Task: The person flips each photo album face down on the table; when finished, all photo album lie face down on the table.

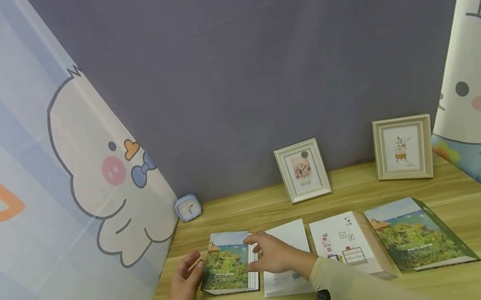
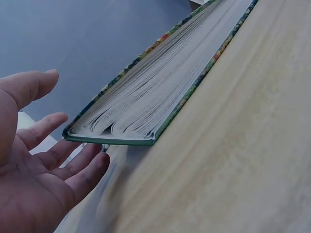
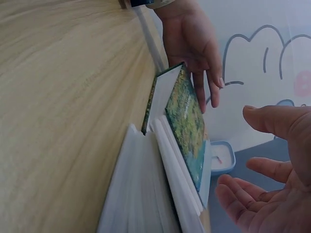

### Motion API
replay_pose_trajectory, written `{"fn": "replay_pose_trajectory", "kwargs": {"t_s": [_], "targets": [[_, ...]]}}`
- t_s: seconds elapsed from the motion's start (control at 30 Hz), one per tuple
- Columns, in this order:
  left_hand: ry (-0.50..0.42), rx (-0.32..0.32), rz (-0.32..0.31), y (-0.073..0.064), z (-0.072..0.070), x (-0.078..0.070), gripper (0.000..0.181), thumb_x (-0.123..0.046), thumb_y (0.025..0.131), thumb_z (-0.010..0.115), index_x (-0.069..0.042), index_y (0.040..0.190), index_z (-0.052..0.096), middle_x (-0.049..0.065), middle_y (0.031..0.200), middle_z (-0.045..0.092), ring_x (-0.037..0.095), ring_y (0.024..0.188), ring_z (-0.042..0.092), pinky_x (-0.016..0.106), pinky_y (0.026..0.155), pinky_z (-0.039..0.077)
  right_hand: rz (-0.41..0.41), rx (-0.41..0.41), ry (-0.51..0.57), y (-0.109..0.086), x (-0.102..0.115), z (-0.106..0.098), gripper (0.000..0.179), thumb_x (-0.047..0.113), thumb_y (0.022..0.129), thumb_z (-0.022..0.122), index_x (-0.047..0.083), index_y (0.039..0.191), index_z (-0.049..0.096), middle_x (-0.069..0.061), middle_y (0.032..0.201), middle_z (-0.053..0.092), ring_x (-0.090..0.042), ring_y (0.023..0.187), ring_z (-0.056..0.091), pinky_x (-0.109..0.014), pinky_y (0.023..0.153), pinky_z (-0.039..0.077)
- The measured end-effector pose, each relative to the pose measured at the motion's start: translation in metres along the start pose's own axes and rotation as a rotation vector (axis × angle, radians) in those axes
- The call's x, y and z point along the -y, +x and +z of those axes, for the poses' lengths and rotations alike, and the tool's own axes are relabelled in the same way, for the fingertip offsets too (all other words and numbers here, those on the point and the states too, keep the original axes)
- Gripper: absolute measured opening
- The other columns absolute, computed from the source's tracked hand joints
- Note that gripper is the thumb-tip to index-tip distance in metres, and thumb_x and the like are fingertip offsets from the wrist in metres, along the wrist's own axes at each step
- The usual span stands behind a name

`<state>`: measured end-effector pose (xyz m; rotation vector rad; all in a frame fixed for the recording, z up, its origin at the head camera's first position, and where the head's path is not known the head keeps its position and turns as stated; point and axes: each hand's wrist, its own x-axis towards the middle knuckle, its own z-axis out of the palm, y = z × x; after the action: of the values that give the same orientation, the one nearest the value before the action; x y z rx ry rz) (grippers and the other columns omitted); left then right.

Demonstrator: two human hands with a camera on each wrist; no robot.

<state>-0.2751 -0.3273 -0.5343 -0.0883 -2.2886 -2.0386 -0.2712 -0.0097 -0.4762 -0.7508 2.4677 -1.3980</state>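
A photo album (image 1: 225, 261) with a painted seaside garden cover lies at the left of the row. My left hand (image 1: 185, 281) is at its left side, fingers loosely extended. In the left wrist view these fingers are close to the green spine of the album (image 2: 146, 92); whether they touch it I cannot tell. My right hand (image 1: 277, 254) hovers at the album's right edge, fingers slightly bent and apart. Nothing is held by the right hand (image 3: 277, 170) in its wrist view. A white album (image 1: 283, 235) lies partly under the right forearm.
Further right lie a white album with furniture drawings (image 1: 344, 241) and another garden-cover album (image 1: 418, 231). A white picture frame (image 1: 289, 173) and a cream one (image 1: 380, 153) stand at the back of the wooden table (image 1: 240, 205). A small blue clock (image 1: 188, 208) stands at the back left.
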Motion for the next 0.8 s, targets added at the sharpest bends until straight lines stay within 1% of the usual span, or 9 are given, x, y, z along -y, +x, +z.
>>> {"fn": "replay_pose_trajectory", "kwargs": {"t_s": [0.1,0.13,0.23,0.33,0.4,0.47,0.57,0.67,0.8], "targets": [[0.002,0.007,0.007,0.0,0.0,0.001,0.059,-0.019,0.105,0.067,0.002,0.155,0.044,0.02,0.159,0.043,0.036,0.142,0.048,0.018,0.098,0.05,0.002,0.012,-0.029,0.003,0.001,0.004,0.066,0.026,0.093,0.083,0.012,0.151,0.054,-0.01,0.15,0.048,-0.03,0.124,0.06,-0.036,0.081,0.057],[0.015,0.01,0.017,0.0,0.0,0.002,0.058,-0.019,0.105,0.067,0.002,0.154,0.044,0.02,0.159,0.044,0.037,0.142,0.048,0.018,0.098,0.05,0.003,0.016,-0.039,0.003,0.001,0.005,0.067,0.026,0.092,0.083,0.011,0.151,0.054,-0.012,0.152,0.047,-0.03,0.123,0.06,-0.035,0.08,0.057],[0.053,0.019,0.032,0.0,0.001,0.003,0.056,-0.021,0.105,0.067,0.001,0.153,0.047,0.019,0.157,0.046,0.039,0.141,0.048,0.018,0.097,0.049,0.003,0.036,-0.066,0.005,-0.001,0.011,0.069,0.026,0.092,0.083,0.01,0.151,0.054,-0.012,0.148,0.049,-0.03,0.123,0.06,-0.035,0.079,0.057],[0.062,0.026,0.025,0.0,0.004,0.004,0.056,-0.022,0.105,0.068,-0.001,0.152,0.049,0.019,0.156,0.048,0.039,0.141,0.049,0.018,0.096,0.049,0.004,0.063,-0.083,0.006,-0.003,0.016,0.068,0.026,0.091,0.084,0.01,0.151,0.055,-0.01,0.147,0.05,-0.029,0.123,0.061,-0.034,0.081,0.058],[0.06,0.036,0.011,0.0,0.005,0.005,0.056,-0.022,0.104,0.068,-0.001,0.153,0.049,0.019,0.156,0.048,0.039,0.141,0.048,0.018,0.097,0.049,0.005,0.088,-0.091,0.006,-0.005,0.018,0.067,0.026,0.091,0.084,0.01,0.15,0.056,-0.007,0.144,0.052,-0.027,0.122,0.062,-0.034,0.083,0.058],[0.06,0.041,0.006,0.001,0.007,0.007,0.057,-0.022,0.104,0.069,0.0,0.153,0.049,0.02,0.156,0.048,0.039,0.14,0.049,0.018,0.097,0.049,0.004,0.112,-0.101,0.006,-0.005,0.02,0.066,0.027,0.091,0.084,0.01,0.148,0.058,-0.006,0.144,0.053,-0.025,0.121,0.063,-0.034,0.085,0.058],[0.085,0.039,0.005,0.001,0.008,0.008,0.058,-0.022,0.103,0.07,0.001,0.152,0.049,0.022,0.155,0.05,0.038,0.137,0.052,0.018,0.097,0.05,-0.007,0.142,-0.118,0.006,-0.006,0.022,0.064,0.028,0.09,0.085,0.01,0.146,0.06,-0.005,0.143,0.056,-0.022,0.12,0.065,-0.033,0.087,0.058],[0.101,0.02,-0.011,0.001,0.009,0.008,0.056,-0.018,0.102,0.071,0.002,0.15,0.052,0.023,0.151,0.053,0.037,0.133,0.055,0.019,0.095,0.05,-0.021,0.163,-0.134,0.006,-0.006,0.023,0.063,0.028,0.09,0.085,0.009,0.146,0.061,-0.004,0.143,0.058,-0.021,0.12,0.065,-0.033,0.089,0.058],[0.127,0.013,-0.01,-0.001,0.011,0.007,0.053,-0.011,0.101,0.071,0.003,0.149,0.053,0.026,0.148,0.055,0.039,0.132,0.057,0.019,0.094,0.051,-0.041,0.187,-0.169,0.004,-0.005,0.024,0.062,0.03,0.092,0.083,0.008,0.146,0.061,-0.004,0.143,0.059,-0.02,0.12,0.065,-0.032,0.092,0.057]]}}
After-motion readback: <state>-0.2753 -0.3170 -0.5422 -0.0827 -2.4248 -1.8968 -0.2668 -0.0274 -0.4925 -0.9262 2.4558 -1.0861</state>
